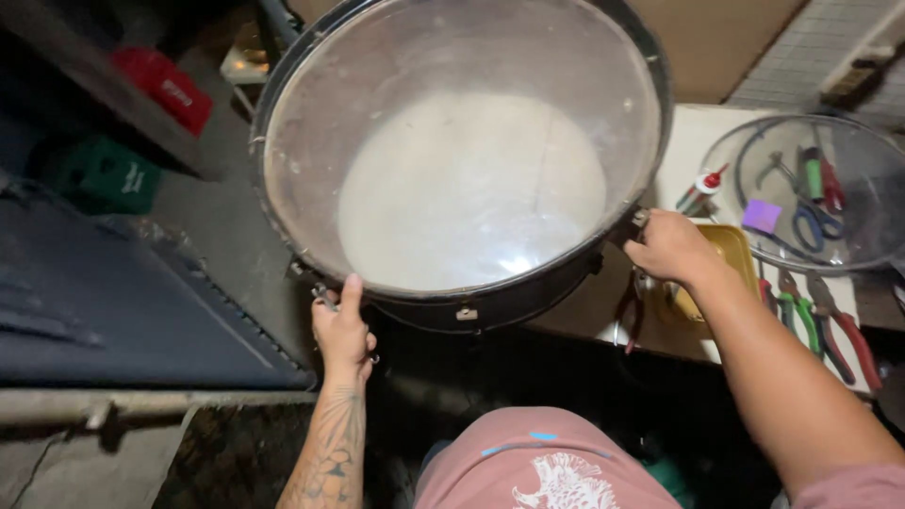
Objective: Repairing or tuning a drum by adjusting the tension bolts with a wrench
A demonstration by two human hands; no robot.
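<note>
Both hands are gripping the drum by its rim, left fingers and right fingers curled on opposite sides; it looks bulky, stiff, its skin fragile.

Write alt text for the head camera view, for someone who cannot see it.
A person holds a large black drum with a clear, white-centred skin, left hand and right hand gripping its rim. To the right, a table carries pliers and scissors.

Pliers, scissors (under a clear lid), yellow tray.
</note>
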